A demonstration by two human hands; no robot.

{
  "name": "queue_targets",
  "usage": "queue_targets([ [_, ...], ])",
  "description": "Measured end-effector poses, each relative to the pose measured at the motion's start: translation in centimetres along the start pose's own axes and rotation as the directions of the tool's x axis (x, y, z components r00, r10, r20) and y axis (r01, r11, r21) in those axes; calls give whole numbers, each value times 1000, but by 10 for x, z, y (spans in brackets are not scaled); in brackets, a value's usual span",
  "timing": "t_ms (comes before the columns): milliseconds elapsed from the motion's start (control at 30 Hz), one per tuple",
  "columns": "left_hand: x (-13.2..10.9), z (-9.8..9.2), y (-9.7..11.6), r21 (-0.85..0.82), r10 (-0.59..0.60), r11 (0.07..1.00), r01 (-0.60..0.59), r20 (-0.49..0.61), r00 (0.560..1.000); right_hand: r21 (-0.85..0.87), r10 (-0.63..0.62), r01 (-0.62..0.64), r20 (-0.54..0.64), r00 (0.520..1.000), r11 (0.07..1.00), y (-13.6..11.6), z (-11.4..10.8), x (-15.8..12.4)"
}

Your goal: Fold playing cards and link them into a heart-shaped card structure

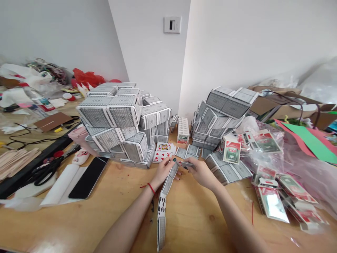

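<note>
A long strip of joined playing cards [163, 200] runs from the table's near edge up to my hands. My left hand [163, 171] pinches the strip's far end, fingers closed on it; a red string circles that wrist. My right hand [199, 172] is closed on a single grey-backed card [185, 163] held against the strip's end. Face-up cards [163, 151] lie just beyond my left hand. Behind them rises a large stack of boxes built from grey-backed cards [119, 123], with a second stack [219, 116] at the right.
On the wooden table [116, 207] lie a black phone [88, 177], black scissors [46, 171] and wooden sticks [14, 161] at left. Card packets in a plastic bag [273, 196] crowd the right, with green and red paper [310, 140] and a cardboard box [284, 105] behind.
</note>
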State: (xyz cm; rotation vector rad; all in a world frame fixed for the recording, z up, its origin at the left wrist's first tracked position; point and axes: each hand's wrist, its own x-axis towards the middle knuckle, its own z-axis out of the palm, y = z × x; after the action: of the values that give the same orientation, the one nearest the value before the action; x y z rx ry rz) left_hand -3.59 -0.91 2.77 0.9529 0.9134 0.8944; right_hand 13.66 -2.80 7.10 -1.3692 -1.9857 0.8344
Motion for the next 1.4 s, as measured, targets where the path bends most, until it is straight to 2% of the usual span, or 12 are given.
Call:
queue_targets([
  [233, 0, -1, -1, -5, -16, 1000, 16, 3, 1000, 97, 23, -21, -15, 1000, 995, 2, 1, 1],
  [467, -2, 1, 2, 10, -11, 1000, 11, -5, 1000, 106, -45, 44, 12, 999, 993, 0, -3, 1],
  [700, -4, 3, 2, 18, -10, 1000, 10, -17, 1000, -4, -21, 21, -18, 1000, 1000, -3, 0, 0],
  [967, -4, 4, 4, 19, 10, 1000, -9, -20, 1000, -19, -26, 25, -40, 999, 1000, -3, -1, 1],
  [1400, -4, 3, 0, 22, 27, 999, -27, -9, 1000, -143, 0, -5, -34, 999, 990, -4, 3, 0],
])
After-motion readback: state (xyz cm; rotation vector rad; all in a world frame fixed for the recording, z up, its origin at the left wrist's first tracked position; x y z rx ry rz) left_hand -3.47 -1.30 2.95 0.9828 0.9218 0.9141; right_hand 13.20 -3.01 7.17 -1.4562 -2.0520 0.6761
